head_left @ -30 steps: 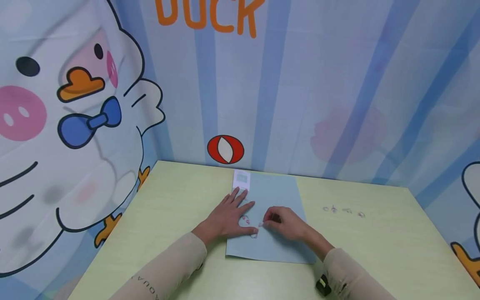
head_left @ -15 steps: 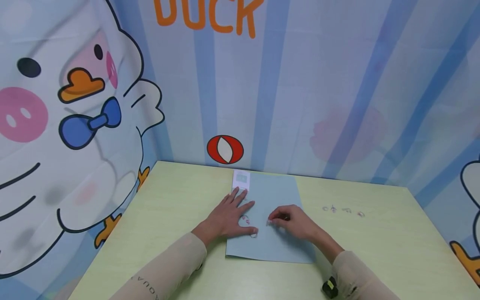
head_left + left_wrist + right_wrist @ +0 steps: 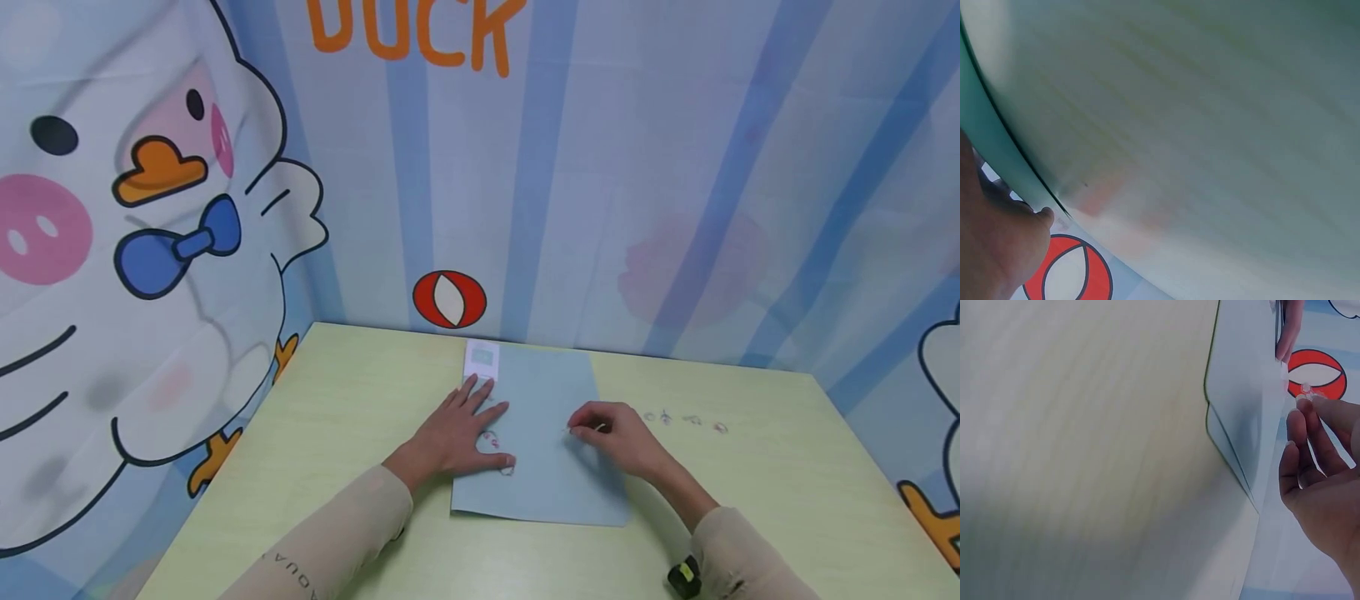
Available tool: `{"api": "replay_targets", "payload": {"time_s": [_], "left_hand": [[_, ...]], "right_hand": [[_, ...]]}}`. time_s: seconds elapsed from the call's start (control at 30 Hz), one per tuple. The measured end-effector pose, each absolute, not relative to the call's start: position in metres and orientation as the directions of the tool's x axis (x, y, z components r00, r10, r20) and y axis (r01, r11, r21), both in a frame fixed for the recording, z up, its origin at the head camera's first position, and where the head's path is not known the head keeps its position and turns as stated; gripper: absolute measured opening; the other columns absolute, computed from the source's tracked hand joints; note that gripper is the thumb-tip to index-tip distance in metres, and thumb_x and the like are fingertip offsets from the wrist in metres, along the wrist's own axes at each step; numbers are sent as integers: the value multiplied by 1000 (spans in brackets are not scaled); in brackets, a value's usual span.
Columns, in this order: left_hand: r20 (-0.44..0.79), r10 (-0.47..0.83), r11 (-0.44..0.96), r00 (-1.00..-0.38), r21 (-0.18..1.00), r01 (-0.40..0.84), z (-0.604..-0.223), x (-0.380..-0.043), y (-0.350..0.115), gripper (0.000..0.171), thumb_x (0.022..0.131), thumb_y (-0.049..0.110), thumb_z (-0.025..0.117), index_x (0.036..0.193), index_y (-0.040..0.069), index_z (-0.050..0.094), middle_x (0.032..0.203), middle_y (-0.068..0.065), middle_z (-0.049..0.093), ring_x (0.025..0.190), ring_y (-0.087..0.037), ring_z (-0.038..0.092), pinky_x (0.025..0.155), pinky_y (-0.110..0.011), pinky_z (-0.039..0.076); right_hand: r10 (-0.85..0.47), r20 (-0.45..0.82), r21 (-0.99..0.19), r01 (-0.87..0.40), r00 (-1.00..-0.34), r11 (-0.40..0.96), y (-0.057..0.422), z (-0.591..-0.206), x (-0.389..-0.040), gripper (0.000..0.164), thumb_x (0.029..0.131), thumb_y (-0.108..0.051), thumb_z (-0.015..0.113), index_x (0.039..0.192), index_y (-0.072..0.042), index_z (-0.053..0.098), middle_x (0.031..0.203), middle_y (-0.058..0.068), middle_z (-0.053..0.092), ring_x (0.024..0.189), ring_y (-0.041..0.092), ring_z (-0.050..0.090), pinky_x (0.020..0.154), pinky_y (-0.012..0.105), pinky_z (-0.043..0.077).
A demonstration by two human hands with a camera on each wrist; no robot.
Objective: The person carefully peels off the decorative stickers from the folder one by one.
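My left hand lies with spread fingers on the left side of a blue-grey folder, pressing it to the table. Between its thumb and index finger shows a small white piece with red marks, and another small pale piece sits by the thumb tip. Over the folder's right half, my right hand pinches a tiny see-through piece with some red on it, possibly a sticker, between thumb and fingertips. In the left wrist view only part of the left hand appears.
A pinkish-white card lies at the folder's far left corner. Several tiny coloured pieces are lined up on the pale yellow table right of the folder. A cartoon-printed curtain hangs behind the table's far edge.
My right hand has moved right and slightly away from me with the small see-through piece, from beside the left thumb toward the folder's right edge. The left hand has stayed in place.
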State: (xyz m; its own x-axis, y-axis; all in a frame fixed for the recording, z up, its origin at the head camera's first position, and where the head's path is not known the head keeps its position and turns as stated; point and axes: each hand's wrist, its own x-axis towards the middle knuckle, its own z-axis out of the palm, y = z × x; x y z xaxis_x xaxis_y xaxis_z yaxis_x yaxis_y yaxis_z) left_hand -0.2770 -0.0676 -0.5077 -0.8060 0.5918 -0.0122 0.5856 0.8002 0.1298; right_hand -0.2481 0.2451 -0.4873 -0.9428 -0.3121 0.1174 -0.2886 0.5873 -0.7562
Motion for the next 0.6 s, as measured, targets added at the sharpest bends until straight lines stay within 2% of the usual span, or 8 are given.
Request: {"api": "replay_targets", "payload": {"time_s": [0.17, 0.3, 0.47, 0.6], "left_hand": [[-10, 596, 796, -803, 140, 590, -508, -278, -68, 94, 92, 83, 48, 168, 29, 35, 178, -8, 14, 164, -36, 4, 129, -53, 18], [-10, 598, 794, -801, 142, 591, -508, -277, -68, 94, 92, 83, 48, 168, 29, 35, 178, -8, 14, 164, -36, 4, 129, -53, 18], [-8, 598, 795, -802, 137, 591, -510, -278, -68, 95, 92, 84, 48, 168, 29, 35, 178, -8, 15, 163, -37, 5, 129, -53, 20], [-11, 596, 796, -803, 138, 589, -509, -278, -68, 95, 91, 84, 48, 168, 29, 35, 178, -7, 14, 164, -36, 5, 129, -53, 19]], "right_hand": [[-264, 163, -742, -294, -951, 603, 260, -483, -245, 9, 101, -8, 72, 107, -11, 79, 106, 2, 72, 92, 19, 67, 76, 28, 56], [-225, 183, -762, -283, -957, 583, 277, -477, -245, 12, 102, -10, 71, 111, -6, 79, 105, 6, 75, 90, 23, 70, 74, 31, 58], [-179, 169, -803, -241, -969, 545, 299, -471, -244, 21, 105, -9, 68, 121, 1, 76, 110, 13, 77, 93, 24, 73, 82, 39, 61], [-141, 150, -826, -202, -979, 526, 314, -466, -243, 25, 106, -9, 65, 127, 3, 73, 117, 17, 75, 96, 19, 73, 86, 36, 61]]}}
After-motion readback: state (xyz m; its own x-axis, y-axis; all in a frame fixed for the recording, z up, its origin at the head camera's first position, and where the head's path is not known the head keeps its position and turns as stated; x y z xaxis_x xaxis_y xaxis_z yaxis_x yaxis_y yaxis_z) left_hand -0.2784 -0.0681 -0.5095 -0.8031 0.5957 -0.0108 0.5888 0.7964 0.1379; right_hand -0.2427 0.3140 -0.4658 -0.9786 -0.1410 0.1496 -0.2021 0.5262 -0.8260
